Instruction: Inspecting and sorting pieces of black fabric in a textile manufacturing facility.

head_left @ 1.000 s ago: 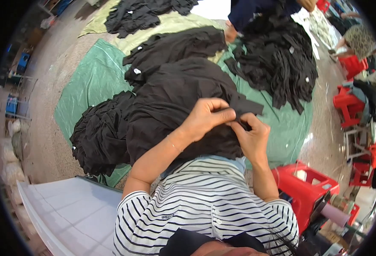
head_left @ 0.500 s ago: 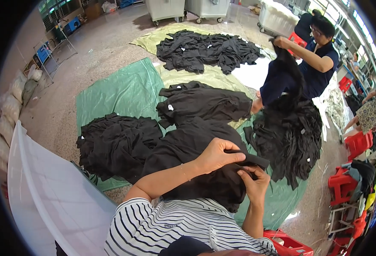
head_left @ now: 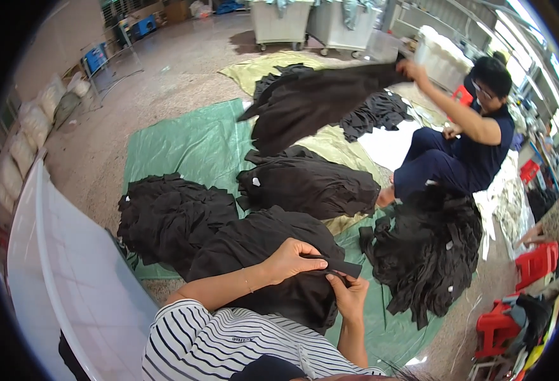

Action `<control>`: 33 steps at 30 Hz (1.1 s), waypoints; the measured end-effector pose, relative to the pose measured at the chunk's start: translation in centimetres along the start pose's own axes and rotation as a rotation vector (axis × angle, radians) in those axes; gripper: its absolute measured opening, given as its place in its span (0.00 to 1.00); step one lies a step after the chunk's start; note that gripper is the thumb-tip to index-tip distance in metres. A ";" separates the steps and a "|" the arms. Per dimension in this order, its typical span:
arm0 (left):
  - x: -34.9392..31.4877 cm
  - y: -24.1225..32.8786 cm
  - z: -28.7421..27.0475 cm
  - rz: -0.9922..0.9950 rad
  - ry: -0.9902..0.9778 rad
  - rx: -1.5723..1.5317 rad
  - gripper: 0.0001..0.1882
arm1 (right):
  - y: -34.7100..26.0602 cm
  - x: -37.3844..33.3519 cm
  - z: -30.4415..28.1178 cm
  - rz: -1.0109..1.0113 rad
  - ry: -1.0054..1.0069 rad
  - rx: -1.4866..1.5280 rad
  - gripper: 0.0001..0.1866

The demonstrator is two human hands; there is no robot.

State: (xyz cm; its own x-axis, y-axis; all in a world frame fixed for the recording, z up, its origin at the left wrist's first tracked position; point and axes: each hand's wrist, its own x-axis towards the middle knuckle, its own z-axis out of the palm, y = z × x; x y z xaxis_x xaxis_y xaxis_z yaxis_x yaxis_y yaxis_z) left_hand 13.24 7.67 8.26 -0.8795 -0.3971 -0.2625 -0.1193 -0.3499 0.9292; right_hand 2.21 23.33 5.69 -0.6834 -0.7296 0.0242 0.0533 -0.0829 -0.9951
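A black garment (head_left: 263,244) lies spread over my lap, its folded, band-like edge raised between my hands. My left hand (head_left: 290,261) pinches that edge from the left with thumb and fingers. Just below and to the right, my right hand (head_left: 350,298) grips the same edge, thumb on top. Past the lap lies a long stack of black garments (head_left: 311,184). Another dark pile (head_left: 171,216) sits to the left, and a loose heap of black garments (head_left: 425,254) to the right.
A co-worker (head_left: 476,140) sits at the right, swinging a black garment (head_left: 330,95) over the piles. Green sheeting (head_left: 184,136) covers the floor. A white bin (head_left: 70,273) stands close at my left. Wheeled bins (head_left: 280,24) are at the back, red stools (head_left: 536,259) at the right.
The co-worker's garment has swung out leftward over the far piles. My hands still hold the black edge, appearing slightly lower and farther left as the view has shifted.
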 end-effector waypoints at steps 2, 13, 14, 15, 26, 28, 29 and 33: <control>0.1 0.2 0.3 0.032 0.078 0.011 0.09 | -0.3 0.5 -0.5 0.070 -0.093 -0.102 0.08; 0.4 1.1 0.9 0.447 0.323 0.376 0.12 | -1.4 2.7 0.8 -0.065 -0.163 -0.072 0.08; 0.5 1.5 1.0 0.457 0.313 0.390 0.12 | -1.3 2.6 1.1 -0.094 -0.158 -0.147 0.07; 0.6 1.6 1.0 0.470 0.316 0.413 0.13 | -1.0 2.3 1.1 -0.098 -0.162 -0.147 0.07; -1.0 -0.5 -1.6 0.464 0.107 0.377 0.09 | -2.0 -4.7 6.0 -0.068 0.280 -0.039 0.03; -1.1 -1.0 -2.1 0.419 0.059 0.472 0.09 | -3.0 -4.8 7.0 -0.070 0.277 -0.051 0.02; -1.4 -1.1 -2.3 0.430 0.043 0.508 0.07 | -3.4 -4.5 7.0 -0.148 0.255 -0.085 0.03; -1.1 -1.5 -2.2 0.356 0.035 0.289 0.05 | -4.7 -3.6 7.1 -0.110 0.126 0.102 0.03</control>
State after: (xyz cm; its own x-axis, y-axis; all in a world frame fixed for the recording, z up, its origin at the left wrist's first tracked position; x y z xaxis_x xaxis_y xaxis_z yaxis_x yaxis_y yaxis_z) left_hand 15.42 6.76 6.60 -0.8732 -0.4802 0.0827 0.0598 0.0627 0.9962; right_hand 9.58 21.56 10.93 -0.7749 -0.6218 0.1135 0.0426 -0.2306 -0.9721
